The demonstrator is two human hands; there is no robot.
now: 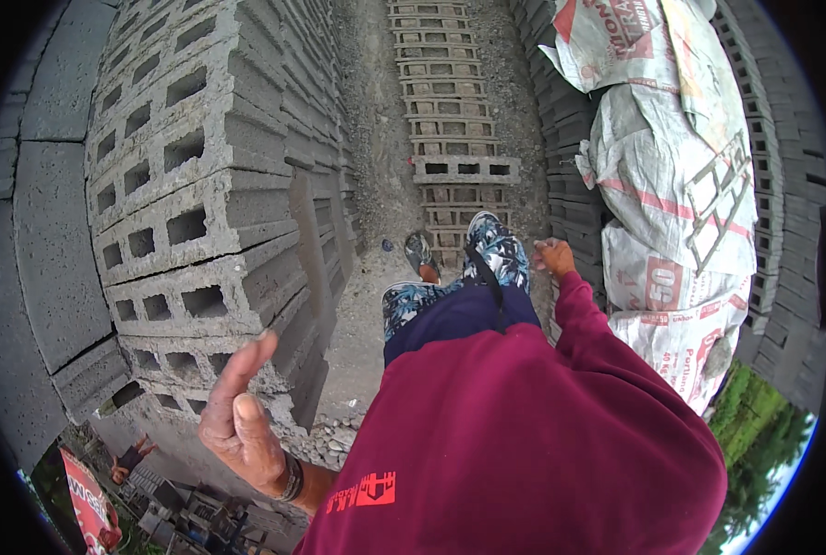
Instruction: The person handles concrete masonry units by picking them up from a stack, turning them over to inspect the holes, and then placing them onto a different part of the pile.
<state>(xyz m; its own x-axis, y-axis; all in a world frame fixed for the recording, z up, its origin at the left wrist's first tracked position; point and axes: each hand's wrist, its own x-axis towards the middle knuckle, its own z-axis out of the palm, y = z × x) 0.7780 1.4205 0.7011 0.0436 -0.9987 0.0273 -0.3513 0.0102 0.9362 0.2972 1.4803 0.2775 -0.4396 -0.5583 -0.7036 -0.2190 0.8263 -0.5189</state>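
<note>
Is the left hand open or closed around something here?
Open and empty. The left hand is raised beside the stack of hollow concrete blocks, fingers extended and palm showing, gripping nothing and not touching the blocks.

Grey is seen on the stacked hollow blocks (191,176) and on the gravel path (376,139). A dark red sweater (524,435) with a bright red mark is worn, with dark blue shorts (459,310) patterned in blue and white leaves. White sacks (662,166) are marked with red
</note>
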